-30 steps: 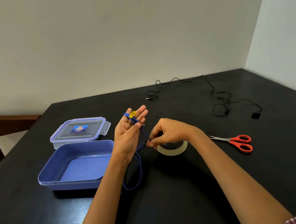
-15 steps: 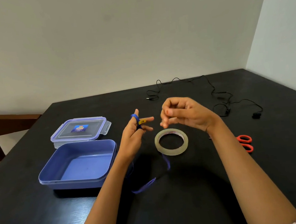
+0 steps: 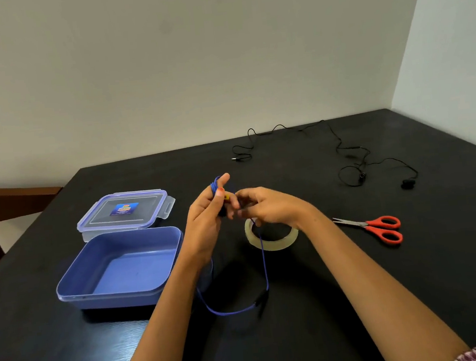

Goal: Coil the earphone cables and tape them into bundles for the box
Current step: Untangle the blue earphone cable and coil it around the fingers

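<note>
As the right hand [image 3: 266,206] is coming back in against the left hand [image 3: 203,222], after standing raised and apart from it half a second ago, another turn of the thin blue earphone cable [image 3: 265,265] is being laid round the left hand's upright fingers [image 3: 224,179]. The right grip is closing on the cable in a pinch just beside those fingers. The left grip is holding the wound turns, with the thumb seemingly pressing them in place. From the right hand the loose tail is hanging down across the clear roll of sticky tape [image 3: 272,237], reaching the black table [image 3: 361,299] and curving back under the left forearm; a dark junction piece [image 3: 261,297] is lying on that curve. Judged from the tail left, coiling is under way but unfinished, and taping has not begun.

The open blue plastic box [image 3: 111,299] is sitting just left of the left wrist and holding nothing. Its clear lid with a blue label [image 3: 151,210] is lying flat behind it, touching or nearly so. The red-handled scissors [image 3: 380,228] are waiting right of the tape. A second, thin black earphone cable [image 3: 347,168] is sprawling uncoiled at the far side of the table, well apart from the box.
</note>
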